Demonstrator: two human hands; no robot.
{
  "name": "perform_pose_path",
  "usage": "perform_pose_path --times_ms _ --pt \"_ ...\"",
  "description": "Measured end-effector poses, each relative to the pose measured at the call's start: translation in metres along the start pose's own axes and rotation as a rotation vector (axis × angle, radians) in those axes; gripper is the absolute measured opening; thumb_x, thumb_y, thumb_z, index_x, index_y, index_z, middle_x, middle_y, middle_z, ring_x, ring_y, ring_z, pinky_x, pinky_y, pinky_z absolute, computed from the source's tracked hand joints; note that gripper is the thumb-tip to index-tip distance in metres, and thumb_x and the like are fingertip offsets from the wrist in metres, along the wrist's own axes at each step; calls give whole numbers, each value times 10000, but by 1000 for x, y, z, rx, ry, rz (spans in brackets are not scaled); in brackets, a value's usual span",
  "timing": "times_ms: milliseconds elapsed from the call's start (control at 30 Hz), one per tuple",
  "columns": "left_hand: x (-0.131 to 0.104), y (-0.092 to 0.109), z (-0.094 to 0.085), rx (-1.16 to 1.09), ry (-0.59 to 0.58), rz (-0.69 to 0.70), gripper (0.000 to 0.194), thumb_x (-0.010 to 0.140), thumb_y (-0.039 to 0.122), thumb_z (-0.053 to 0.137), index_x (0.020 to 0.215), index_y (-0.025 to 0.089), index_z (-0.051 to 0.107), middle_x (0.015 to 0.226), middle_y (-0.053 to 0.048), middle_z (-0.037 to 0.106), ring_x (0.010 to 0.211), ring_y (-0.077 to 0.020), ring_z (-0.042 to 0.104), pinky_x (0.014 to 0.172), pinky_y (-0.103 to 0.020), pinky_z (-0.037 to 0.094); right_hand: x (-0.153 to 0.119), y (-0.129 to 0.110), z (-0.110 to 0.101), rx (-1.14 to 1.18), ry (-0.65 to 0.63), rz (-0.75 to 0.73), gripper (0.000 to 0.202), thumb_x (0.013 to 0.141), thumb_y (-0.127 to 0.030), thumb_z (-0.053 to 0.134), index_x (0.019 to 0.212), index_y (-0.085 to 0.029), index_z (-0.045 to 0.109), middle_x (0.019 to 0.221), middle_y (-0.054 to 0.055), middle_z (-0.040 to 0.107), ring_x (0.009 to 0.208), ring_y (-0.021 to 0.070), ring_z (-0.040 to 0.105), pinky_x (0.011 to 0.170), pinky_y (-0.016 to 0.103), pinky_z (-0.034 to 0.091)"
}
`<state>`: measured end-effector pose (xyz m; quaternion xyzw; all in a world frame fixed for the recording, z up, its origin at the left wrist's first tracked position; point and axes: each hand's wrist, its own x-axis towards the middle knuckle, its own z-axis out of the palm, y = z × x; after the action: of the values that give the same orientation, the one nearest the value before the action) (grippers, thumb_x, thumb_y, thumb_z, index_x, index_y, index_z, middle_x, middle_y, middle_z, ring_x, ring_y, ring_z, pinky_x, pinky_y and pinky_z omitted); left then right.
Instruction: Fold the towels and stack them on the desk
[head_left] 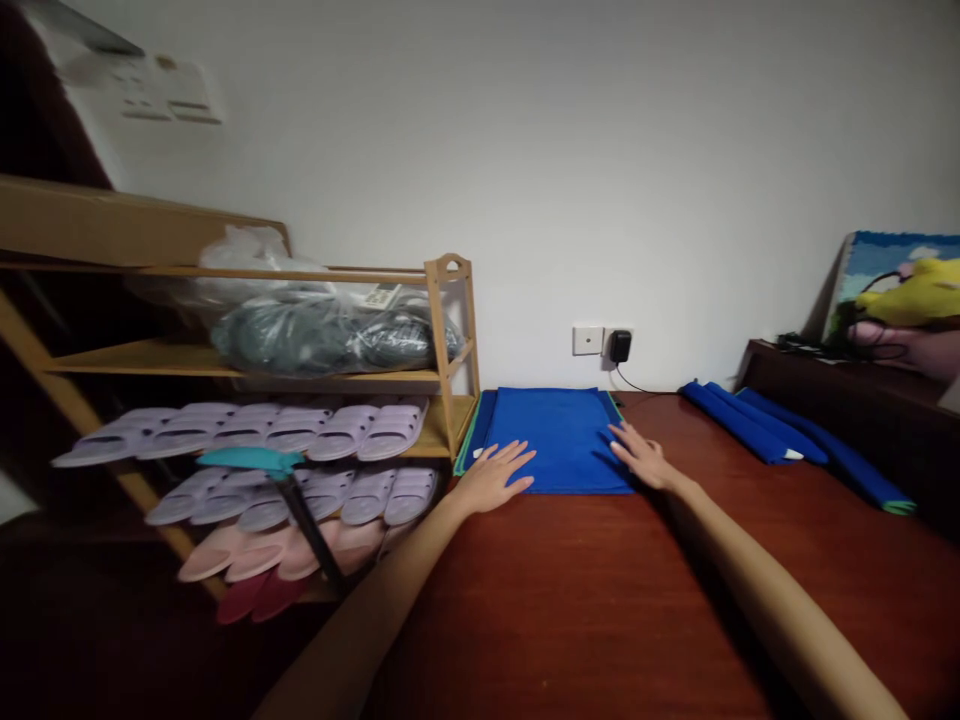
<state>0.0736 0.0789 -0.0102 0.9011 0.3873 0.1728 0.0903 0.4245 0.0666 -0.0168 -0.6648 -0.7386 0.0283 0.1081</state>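
A stack of flat blue cloths with some green edging lies on the reddish-brown wooden table, close to the wall. My left hand rests on the near left part of the stack, palm down with fingers spread. At the right edge of the cloths is my right hand, its fingers stretched out and partly over that edge. Neither hand grips anything. A small white tag shows beside the left fingers. Farther right, several rolled blue cloths lie on the table, one with a green end.
A wooden shoe rack with several lilac slippers and plastic-bagged items stands left. A teal-topped handle rises before it. A black plug adapter sits in the wall socket. A dark raised ledge borders the right.
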Motion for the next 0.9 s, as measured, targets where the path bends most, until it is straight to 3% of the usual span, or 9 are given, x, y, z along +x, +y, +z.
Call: perform_pose_path --times_ms 100,200,267,367,467,600,800,900 --pt "2 -4 1 56 -3 12 516 924 556 392 1394 346 400 1498 -23 318 1390 -217 249 1127 -437 113 -25 78 -25 -81 97 236 670 891 -623 211 1456 -269 273 1557 57 107 1428 233 49 1099 532 128" --pt "3 -6 0 88 -4 29 523 922 576 370 1396 354 394 1498 -23 314 1384 -225 264 1120 -451 136 -63 147 -41 -147 160 484 676 897 -559 220 1448 -174 286 1545 138 115 1421 278 84 1065 605 133" --pt "4 -6 -1 103 -11 23 520 925 579 356 1398 366 385 1500 -18 309 1382 -231 271 1113 -461 155 -82 174 -42 -169 180 580 678 890 -545 232 1437 -150 301 1531 159 169 1410 291 141 1046 618 172" --pt "4 -4 -3 128 -29 5 520 928 574 348 1404 367 374 1503 -18 301 1381 -241 270 1107 -476 171 -92 188 -38 -182 181 602 660 870 -580 261 1363 -167 413 1459 169 342 1339 317 303 994 623 254" --pt "5 -1 -4 149 -41 5 530 932 564 349 1413 341 367 1505 -28 299 1383 -236 266 1110 -468 171 -88 180 -36 -213 184 507 645 819 -653 346 1187 -166 554 1301 176 513 1230 349 408 970 618 258" --pt "5 2 -4 175 -48 7 524 943 548 335 1412 319 373 1500 -34 310 1383 -226 267 1110 -462 180 -98 148 -36 -252 178 310 607 780 -698 411 1013 -171 601 1141 155 593 1147 338 445 949 544 285" --pt "4 2 -4 216 -14 51 517 956 530 312 1413 296 373 1498 -49 318 1383 -231 267 1099 -474 197 -168 62 -42 -255 256 -50 513 873 -633 347 941 -187 593 963 96 608 942 256 514 828 435 352" --pt "1 9 -5 255 66 64 486 966 470 335 1389 242 414 1485 -86 341 1380 -240 273 1091 -488 193 -207 13 -46 -222 281 -144 443 893 -573 383 943 -187 593 924 83 595 891 232 507 807 412 363"
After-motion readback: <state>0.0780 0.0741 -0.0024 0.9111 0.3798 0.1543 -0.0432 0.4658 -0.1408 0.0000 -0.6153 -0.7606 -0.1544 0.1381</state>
